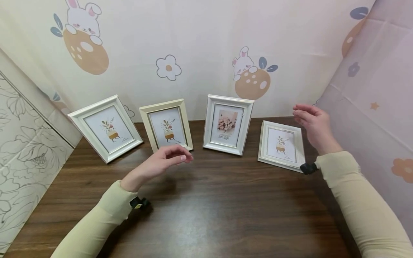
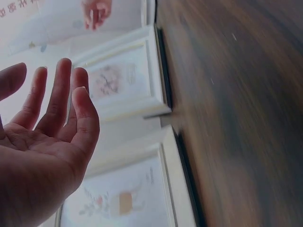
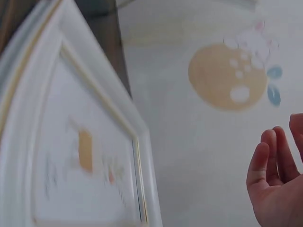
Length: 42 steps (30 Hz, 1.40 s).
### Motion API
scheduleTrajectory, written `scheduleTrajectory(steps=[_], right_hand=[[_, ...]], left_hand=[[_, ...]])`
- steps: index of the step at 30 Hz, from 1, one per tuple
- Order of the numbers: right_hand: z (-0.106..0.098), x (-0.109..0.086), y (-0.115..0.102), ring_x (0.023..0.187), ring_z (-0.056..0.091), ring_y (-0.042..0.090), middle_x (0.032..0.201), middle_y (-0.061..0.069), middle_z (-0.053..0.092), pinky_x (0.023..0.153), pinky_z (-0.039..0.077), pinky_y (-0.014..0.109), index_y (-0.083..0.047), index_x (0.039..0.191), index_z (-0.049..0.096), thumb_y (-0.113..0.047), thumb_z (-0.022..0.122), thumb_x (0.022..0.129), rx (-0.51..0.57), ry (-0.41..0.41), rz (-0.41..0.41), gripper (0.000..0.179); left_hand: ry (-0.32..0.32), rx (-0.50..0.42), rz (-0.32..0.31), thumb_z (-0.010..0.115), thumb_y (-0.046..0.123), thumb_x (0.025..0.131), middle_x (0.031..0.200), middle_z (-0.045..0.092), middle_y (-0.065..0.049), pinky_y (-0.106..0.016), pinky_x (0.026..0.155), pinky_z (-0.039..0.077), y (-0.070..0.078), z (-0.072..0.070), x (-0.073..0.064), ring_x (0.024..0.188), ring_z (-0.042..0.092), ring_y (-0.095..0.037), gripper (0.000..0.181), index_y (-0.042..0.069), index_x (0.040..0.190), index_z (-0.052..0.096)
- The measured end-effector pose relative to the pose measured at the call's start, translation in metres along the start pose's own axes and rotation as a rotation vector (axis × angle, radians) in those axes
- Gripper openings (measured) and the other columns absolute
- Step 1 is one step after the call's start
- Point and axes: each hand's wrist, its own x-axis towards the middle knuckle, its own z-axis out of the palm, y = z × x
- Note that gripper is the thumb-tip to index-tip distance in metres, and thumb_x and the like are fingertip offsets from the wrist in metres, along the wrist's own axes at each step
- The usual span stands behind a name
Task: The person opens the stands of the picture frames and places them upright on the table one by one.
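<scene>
My left hand point(image 1: 167, 157) hovers over the table with its fingers loosely bent and nothing in them. It overlaps the lower edge of a cream picture frame point(image 1: 144, 114) holding a plant print. To the right, my right hand point(image 1: 311, 122) is raised beside a white picture frame point(image 1: 300, 143) with a layered edge, which sits lower than the others. No object lies in the relaxed fingers of that hand point(image 3: 279, 184). A white frame point(image 1: 209, 122) with a flower photo stands upright between the hands. Another white frame point(image 1: 93, 139) stands tilted at the far left.
The frames line the back of a dark wooden table point(image 1: 226, 208). Behind them hangs a pale curtain point(image 1: 200, 43) printed with rabbits and flowers. A patterned panel point(image 1: 22, 168) borders the left side, and more pale cloth point(image 1: 380, 118) hangs along the right.
</scene>
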Motion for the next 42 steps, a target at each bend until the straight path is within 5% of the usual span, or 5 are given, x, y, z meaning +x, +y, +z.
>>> scheduleTrajectory(steps=[7,12,17,28,42], right_hand=[[-0.038,0.013,-0.002,0.080,0.068,0.007,0.089,-0.005,0.073,0.070,0.055,0.018,-0.011,0.095,0.077,0.000,0.069,0.092,-0.165,0.088,0.103,0.015],[-0.052,0.019,0.007,0.082,0.065,0.007,0.088,-0.012,0.068,0.072,0.053,0.019,-0.016,0.107,0.072,-0.022,0.063,0.099,-0.651,0.089,0.176,0.013],[-0.061,0.025,0.019,0.099,0.059,0.031,0.116,0.019,0.063,0.077,0.050,0.036,0.000,0.132,0.058,-0.041,0.054,0.101,-1.055,0.030,0.239,0.052],[-0.073,0.034,0.032,0.104,0.057,0.045,0.122,0.034,0.055,0.078,0.049,0.053,0.010,0.130,0.052,-0.037,0.059,0.099,-1.249,-0.098,0.356,0.057],[-0.073,0.045,0.041,0.090,0.061,0.039,0.112,0.031,0.059,0.068,0.049,0.042,0.011,0.120,0.058,-0.029,0.060,0.099,-1.360,-0.153,0.367,0.045]], left_hand=[[-0.103,-0.025,0.086,0.059,0.014,0.102,0.118,0.068,-0.012,-0.048,0.098,0.049,0.007,0.019,0.011,0.109,0.064,-0.027,0.018,0.010,0.117,0.068],[-0.170,-0.006,0.093,0.057,0.012,0.102,0.120,0.067,-0.012,-0.044,0.097,0.049,0.005,0.031,0.013,0.111,0.063,-0.032,0.020,0.009,0.120,0.067],[-0.235,0.002,0.069,0.058,0.014,0.102,0.123,0.067,-0.013,-0.036,0.098,0.049,0.004,0.043,0.010,0.115,0.061,-0.037,0.023,0.010,0.123,0.066],[-0.326,0.076,0.046,0.058,0.020,0.102,0.122,0.068,0.004,-0.037,0.099,0.047,-0.007,0.060,0.002,0.114,0.063,-0.017,0.024,0.016,0.125,0.065],[-0.285,0.011,0.046,0.055,0.011,0.103,0.125,0.067,-0.005,-0.034,0.099,0.048,0.002,0.056,0.000,0.117,0.061,-0.032,0.025,0.013,0.125,0.066]])
